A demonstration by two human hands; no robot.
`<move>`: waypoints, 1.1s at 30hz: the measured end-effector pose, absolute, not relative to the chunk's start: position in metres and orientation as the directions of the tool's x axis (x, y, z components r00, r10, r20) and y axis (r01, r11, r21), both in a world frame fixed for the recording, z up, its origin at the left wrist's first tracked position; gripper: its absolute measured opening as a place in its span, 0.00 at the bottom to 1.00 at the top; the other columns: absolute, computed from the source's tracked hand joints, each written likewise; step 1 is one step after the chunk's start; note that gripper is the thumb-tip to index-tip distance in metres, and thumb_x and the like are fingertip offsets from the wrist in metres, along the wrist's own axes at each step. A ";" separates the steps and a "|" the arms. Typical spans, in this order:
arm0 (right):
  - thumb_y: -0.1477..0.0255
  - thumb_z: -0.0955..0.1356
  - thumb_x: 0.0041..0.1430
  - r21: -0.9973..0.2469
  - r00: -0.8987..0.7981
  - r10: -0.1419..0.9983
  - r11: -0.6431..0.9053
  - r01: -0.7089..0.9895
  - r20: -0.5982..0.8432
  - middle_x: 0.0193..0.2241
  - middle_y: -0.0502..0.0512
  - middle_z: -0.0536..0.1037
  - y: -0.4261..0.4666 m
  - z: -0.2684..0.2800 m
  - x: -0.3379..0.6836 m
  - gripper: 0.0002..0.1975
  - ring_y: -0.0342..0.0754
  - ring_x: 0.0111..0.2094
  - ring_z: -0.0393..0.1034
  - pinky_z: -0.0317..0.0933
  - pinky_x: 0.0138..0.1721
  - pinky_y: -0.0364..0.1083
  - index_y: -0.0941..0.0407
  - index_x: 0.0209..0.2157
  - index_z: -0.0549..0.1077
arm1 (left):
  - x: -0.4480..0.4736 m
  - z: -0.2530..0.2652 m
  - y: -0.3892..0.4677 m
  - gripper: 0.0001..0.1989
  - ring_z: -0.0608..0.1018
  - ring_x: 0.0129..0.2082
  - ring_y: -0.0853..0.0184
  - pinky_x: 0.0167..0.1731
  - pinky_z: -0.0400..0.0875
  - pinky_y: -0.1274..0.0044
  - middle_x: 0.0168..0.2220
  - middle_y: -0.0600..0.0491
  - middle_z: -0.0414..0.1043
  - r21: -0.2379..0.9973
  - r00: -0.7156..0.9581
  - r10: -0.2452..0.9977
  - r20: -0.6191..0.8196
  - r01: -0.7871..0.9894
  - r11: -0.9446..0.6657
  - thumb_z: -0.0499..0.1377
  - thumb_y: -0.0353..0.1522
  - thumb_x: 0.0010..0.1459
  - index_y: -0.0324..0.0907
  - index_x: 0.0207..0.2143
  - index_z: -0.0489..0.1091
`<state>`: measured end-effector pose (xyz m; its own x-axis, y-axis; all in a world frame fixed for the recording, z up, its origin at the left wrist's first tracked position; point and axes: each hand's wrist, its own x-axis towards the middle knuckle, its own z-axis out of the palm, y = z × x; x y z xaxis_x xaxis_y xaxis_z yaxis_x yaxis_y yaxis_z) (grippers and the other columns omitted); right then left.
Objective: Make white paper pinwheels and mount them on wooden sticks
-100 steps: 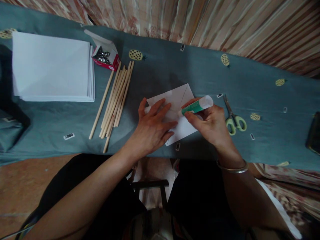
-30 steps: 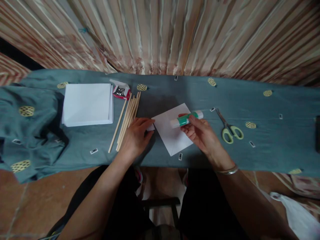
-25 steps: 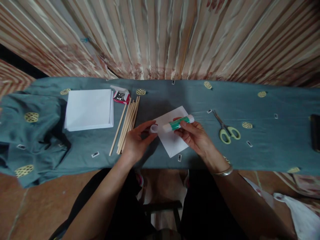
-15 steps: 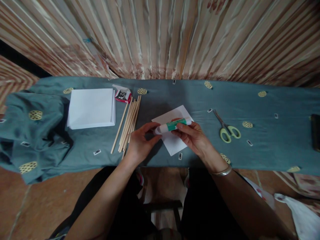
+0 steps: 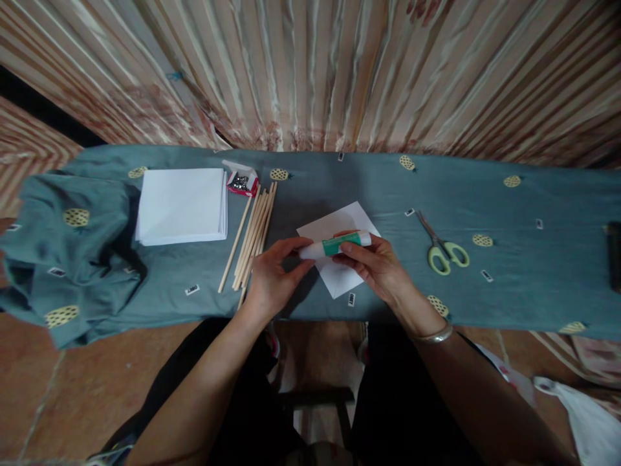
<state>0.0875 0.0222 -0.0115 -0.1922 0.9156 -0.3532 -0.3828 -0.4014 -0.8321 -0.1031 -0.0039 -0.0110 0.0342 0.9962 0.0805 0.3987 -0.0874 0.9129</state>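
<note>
A white glue stick with a green label (image 5: 334, 245) lies level between my two hands, above a sheet of white paper (image 5: 338, 279). My left hand (image 5: 276, 275) pinches its left, white end between thumb and fingers. Around the labelled body and right end, the fingers of my right hand (image 5: 371, 262) are wrapped, with the thumb on top. The paper rests at a slant on the cloth, partly covered by the glue stick and my right hand.
Left of the paper are several thin wooden sticks (image 5: 255, 236), a small red box of metal pieces (image 5: 241, 182) and a stack of white paper (image 5: 182, 206). Green-handled scissors (image 5: 440, 249) lie to the right. A patterned teal cloth (image 5: 378, 184) covers the table; it is bunched at the left.
The view has shifted slightly. My hands hold the glue stick much as before, and its label appears turned a little.
</note>
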 end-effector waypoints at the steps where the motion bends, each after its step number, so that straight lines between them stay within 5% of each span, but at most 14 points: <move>1: 0.66 0.80 0.38 -0.833 -0.189 0.915 -0.402 -0.380 -0.355 0.29 0.47 0.82 0.021 -0.011 0.086 0.16 0.42 0.31 0.77 0.74 0.38 0.43 0.53 0.31 0.80 | -0.103 -0.010 -0.005 0.13 0.80 0.38 0.65 0.43 0.74 0.73 0.42 0.50 0.79 0.911 0.034 0.995 0.091 0.401 -0.097 0.65 0.31 0.54 0.40 0.43 0.75; 13: 0.64 0.81 0.34 -0.810 -0.193 0.902 -0.432 -0.396 -0.386 0.26 0.48 0.82 0.009 -0.013 0.071 0.17 0.43 0.26 0.78 0.75 0.31 0.42 0.55 0.27 0.79 | -0.108 -0.005 -0.019 0.10 0.80 0.41 0.62 0.46 0.74 0.70 0.40 0.50 0.80 0.851 0.096 0.971 0.217 0.470 -0.237 0.64 0.32 0.55 0.44 0.42 0.77; 23: 0.57 0.77 0.46 -0.938 -0.203 0.952 -0.271 -0.217 -0.228 0.32 0.53 0.84 0.008 -0.001 0.083 0.18 0.44 0.31 0.78 0.72 0.35 0.44 0.54 0.35 0.79 | -0.130 -0.006 -0.008 0.18 0.78 0.30 0.66 0.32 0.73 0.76 0.34 0.51 0.80 0.975 -0.191 0.982 -0.009 0.214 0.051 0.67 0.38 0.46 0.39 0.40 0.78; 29: 0.59 0.73 0.53 -0.990 -0.047 0.999 0.014 0.137 0.007 0.34 0.55 0.82 0.018 -0.010 0.112 0.15 0.48 0.34 0.77 0.70 0.38 0.48 0.55 0.38 0.78 | -0.184 -0.016 0.016 0.19 0.73 0.26 0.70 0.29 0.68 0.79 0.30 0.53 0.78 0.900 -0.448 0.886 0.117 0.426 0.096 0.65 0.38 0.44 0.38 0.39 0.78; 33: 0.64 0.68 0.60 -0.811 -0.098 0.986 0.169 0.561 0.137 0.38 0.57 0.82 0.015 -0.014 0.136 0.12 0.52 0.37 0.77 0.70 0.42 0.53 0.55 0.40 0.78 | -0.204 -0.022 0.019 0.19 0.72 0.26 0.68 0.30 0.66 0.78 0.31 0.53 0.78 0.769 -0.416 0.902 0.119 0.613 0.181 0.63 0.38 0.48 0.40 0.42 0.78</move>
